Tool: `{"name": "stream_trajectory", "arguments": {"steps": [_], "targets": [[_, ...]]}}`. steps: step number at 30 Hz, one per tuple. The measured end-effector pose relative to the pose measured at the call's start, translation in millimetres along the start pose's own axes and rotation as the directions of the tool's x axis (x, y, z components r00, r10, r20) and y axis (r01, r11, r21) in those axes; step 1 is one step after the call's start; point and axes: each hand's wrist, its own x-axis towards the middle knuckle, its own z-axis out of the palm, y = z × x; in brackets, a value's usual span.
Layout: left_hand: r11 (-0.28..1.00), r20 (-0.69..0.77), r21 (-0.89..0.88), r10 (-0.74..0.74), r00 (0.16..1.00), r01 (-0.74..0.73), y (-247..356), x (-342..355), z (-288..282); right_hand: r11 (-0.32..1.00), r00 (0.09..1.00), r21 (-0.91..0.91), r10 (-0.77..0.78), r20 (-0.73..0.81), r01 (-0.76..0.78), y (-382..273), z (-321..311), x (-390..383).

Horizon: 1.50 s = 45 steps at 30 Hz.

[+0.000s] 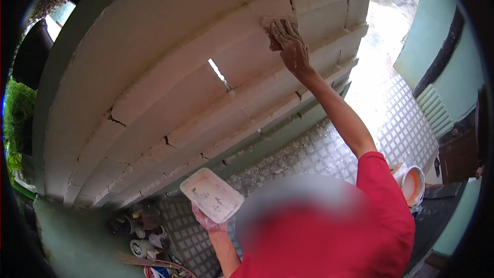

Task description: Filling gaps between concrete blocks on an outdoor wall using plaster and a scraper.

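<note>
Tray point(199, 205), shallow, pale and rectangular, sits in the left hand point(207, 221), which is clasped round its lower edge, with the open side facing up and the tray tilted; pale residue and a few darker marks show inside it. The right hand point(292, 49) is well apart from the tray, above it and to its right, at the end of an outstretched arm. Its fingers lie close together, clamped on a pad point(274, 42) (cloth or sponge, I cannot tell which), which is pressed between hand and ridged panel point(247, 51). So the pad lies directly under the fingers, poking out on their left side, just beside a dark crack point(290, 1). Both hands are whitened with a pale coating. A bright slot point(217, 71) cuts through the panel, to the left of the pad and below it, and more cracks run across the lower ridges. Behind the tray, a patterned tiled floor point(306, 144) stretches away toward the right; a white bucket point(421, 184) with an orange interior stands beside the red sleeve point(378, 175), and various containers point(141, 247) cluster at lower left
</note>
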Motion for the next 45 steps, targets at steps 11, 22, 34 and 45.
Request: {"name": "stream_trajectory", "arguments": {"steps": [11,22,34,45], "targets": [[0.999,-0.068,-0.017,0.039,0.997,-0.040,7,-3,-7,0.779,0.771,0.072,0.597,0.220,-0.623,26,-9,24],[0.992,-0.055,-0.027,0.124,0.991,-0.126,19,-4,-19,0.927,0.845,0.090,0.289,0.449,-0.365,-162,8,-6],[0.984,-0.024,-0.078,0.158,0.987,-0.160,24,-22,-30,0.730,0.796,0.323,0.582,0.167,-0.602,38,-20,50],[0.986,-0.004,-0.053,0.157,0.988,-0.157,12,-1,-20,0.954,0.955,0.139,0.238,0.179,-0.264,-101,27,15]]}}
